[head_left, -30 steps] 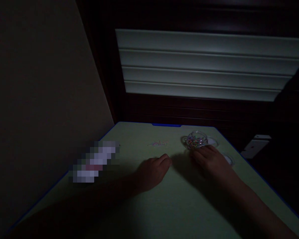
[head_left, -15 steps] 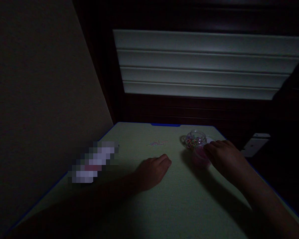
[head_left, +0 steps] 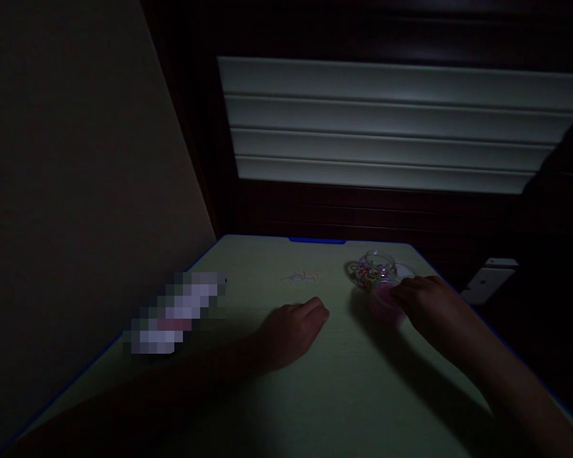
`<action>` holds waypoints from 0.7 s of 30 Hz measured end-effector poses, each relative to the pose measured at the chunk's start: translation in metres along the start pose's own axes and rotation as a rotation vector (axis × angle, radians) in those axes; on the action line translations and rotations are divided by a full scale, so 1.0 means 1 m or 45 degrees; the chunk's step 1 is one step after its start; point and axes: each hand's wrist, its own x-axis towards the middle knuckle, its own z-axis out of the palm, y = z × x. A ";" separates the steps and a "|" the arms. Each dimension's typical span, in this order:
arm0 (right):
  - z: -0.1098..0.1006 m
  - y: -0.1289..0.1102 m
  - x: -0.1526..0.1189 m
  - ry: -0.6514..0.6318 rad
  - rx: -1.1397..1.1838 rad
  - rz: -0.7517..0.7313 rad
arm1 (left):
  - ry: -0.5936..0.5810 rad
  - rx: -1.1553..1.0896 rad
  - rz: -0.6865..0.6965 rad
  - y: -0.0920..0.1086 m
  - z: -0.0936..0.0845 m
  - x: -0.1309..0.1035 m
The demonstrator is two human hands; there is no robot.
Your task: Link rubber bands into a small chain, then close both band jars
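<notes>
My left hand [head_left: 293, 331] rests closed near the middle of the pale green table [head_left: 344, 388]; whatever its fingers hold, if anything, is too small to make out. At the right, my right hand [head_left: 420, 302] has its fingertips together at the rim of a clear jar with pink contents [head_left: 384, 305]. What those fingertips pinch is hidden. Just behind stands a second clear jar of colourful small bands [head_left: 375, 270], open at the top. A small pile of thin pinkish strands [head_left: 303, 276] lies beyond my left hand.
A pixelated white and red object [head_left: 179, 315] lies at the table's left side. A round clear lid [head_left: 405, 272] is beside the jars. A white device [head_left: 491, 280] is past the right edge. Wall at left, slatted panel [head_left: 386, 127] behind.
My right hand has lowered slightly at the pink jar. My left hand has hardly moved.
</notes>
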 end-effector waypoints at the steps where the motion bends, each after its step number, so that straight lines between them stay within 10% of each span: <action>1: -0.002 -0.002 0.000 0.006 0.003 -0.002 | 0.004 -0.007 0.001 0.000 0.000 0.000; 12: 0.011 -0.041 0.007 0.266 0.178 -0.321 | -0.009 -0.011 -0.065 -0.002 0.000 0.001; 21: 0.018 -0.051 0.008 0.182 0.279 -0.410 | 0.011 0.143 -0.459 -0.057 -0.003 0.002</action>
